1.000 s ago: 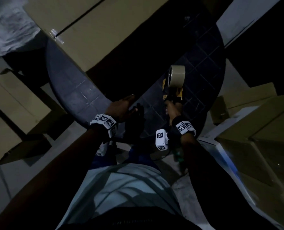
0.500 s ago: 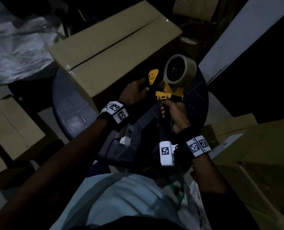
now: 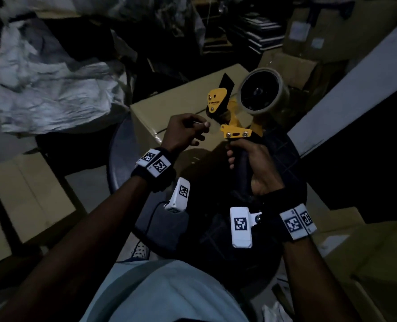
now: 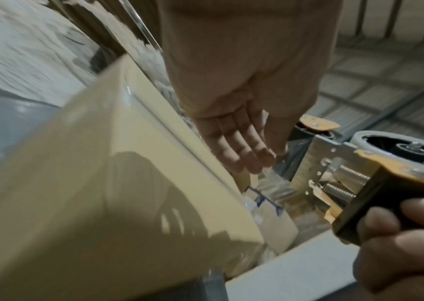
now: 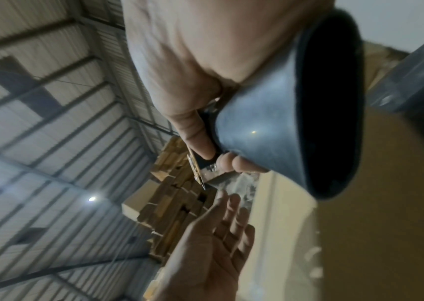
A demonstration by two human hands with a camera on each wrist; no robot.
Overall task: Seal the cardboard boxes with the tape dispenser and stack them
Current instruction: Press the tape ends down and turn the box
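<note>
Tape dispenser up in the right hand, left hand at its front end

The right hand [image 3: 255, 168] wraps tight round the black handle of the tape dispenser [image 3: 237, 112], held upright above the round dark table [image 3: 120, 159]. The left hand [image 3: 184, 131] sits just beside the yellow front plate, thumb and forefinger nipped together; whether clear tape is between them is hard to make out, and the wrist views show its fingers nearly straight. The tape roll [image 3: 262, 91] rides at the top right. Behind it, a closed cardboard box [image 3: 169, 108] rests on the table, contents hidden. More boxes [image 3: 27, 196] stand on the dim floor, crumpled pale sheeting [image 3: 48, 89] lies far left, and a ribbed metal roof [image 5: 38, 101] shows overhead.
</note>
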